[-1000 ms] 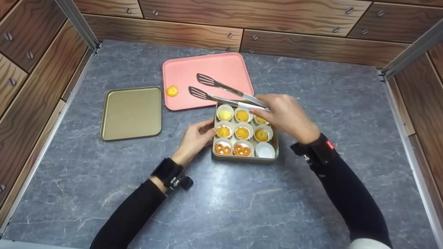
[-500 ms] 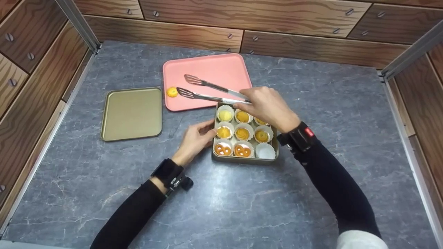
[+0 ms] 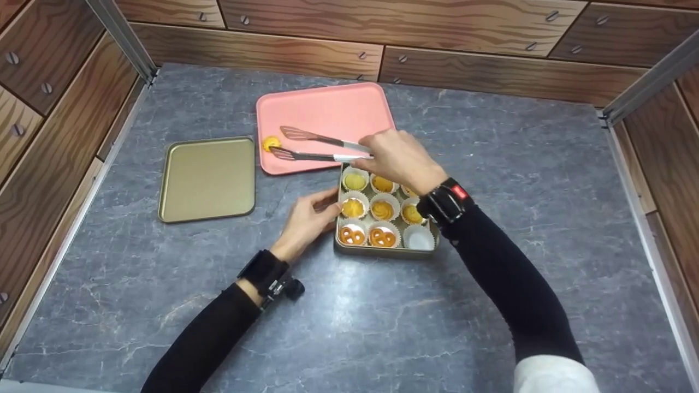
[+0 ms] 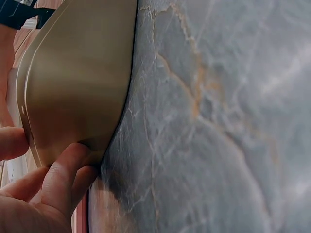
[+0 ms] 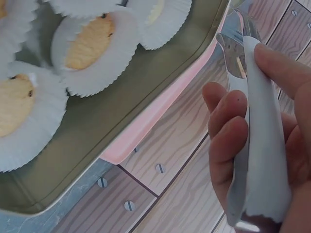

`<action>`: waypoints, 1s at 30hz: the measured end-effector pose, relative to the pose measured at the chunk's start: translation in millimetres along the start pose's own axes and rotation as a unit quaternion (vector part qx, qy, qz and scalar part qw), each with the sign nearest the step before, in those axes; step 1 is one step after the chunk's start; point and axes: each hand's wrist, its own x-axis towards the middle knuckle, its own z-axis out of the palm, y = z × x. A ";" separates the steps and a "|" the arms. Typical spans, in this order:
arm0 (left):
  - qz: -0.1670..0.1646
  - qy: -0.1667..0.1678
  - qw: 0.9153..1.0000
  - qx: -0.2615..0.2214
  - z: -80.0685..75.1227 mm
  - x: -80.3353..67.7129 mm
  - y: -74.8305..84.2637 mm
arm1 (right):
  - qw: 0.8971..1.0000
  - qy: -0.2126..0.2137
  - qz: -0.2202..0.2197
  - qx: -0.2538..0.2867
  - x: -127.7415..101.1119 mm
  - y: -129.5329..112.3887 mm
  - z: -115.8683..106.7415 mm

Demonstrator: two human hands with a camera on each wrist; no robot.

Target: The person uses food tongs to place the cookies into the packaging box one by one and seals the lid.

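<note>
My right hand [image 3: 401, 158] grips the handles of a pair of tongs [image 3: 322, 157] with slotted dark heads and white-and-silver arms. The tong arms stand apart over the pink tray [image 3: 338, 109]. The nearer head overlaps the edge of a small yellow flower-shaped cookie [image 3: 271, 143] in the head view; contact cannot be told. My left hand [image 3: 307, 221] holds the left side of a gold cookie tin [image 3: 382, 251], its thumb at the rim and fingers against the outer wall [image 4: 80, 82]. Cookies and pretzels [image 3: 381, 237] sit in white paper cups in the tin; one paper cup [image 3: 419, 238] holds nothing.
A flat gold lid [image 3: 208, 180] lies left of the tin, beside the pink tray. The grey marbled table [image 3: 349, 333] is bounded by wood-patterned walls [image 3: 491, 71] at the back and both sides.
My right hand and the tongs have moved left over the pink tray, bringing the nearer head to the yellow cookie. My left hand and the tin have stayed in place.
</note>
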 end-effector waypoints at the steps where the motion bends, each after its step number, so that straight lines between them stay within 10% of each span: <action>1: 0.001 0.001 1.000 -0.001 -0.2 -0.1 -0.3 | 1.000 -0.002 -0.003 -0.003 2.3 -1.4 0.5; 30: 0.008 -0.001 1.000 0.019 -1.2 0.2 1.0 | 0.999 -0.012 0.006 -0.032 37.5 -16.0 17.2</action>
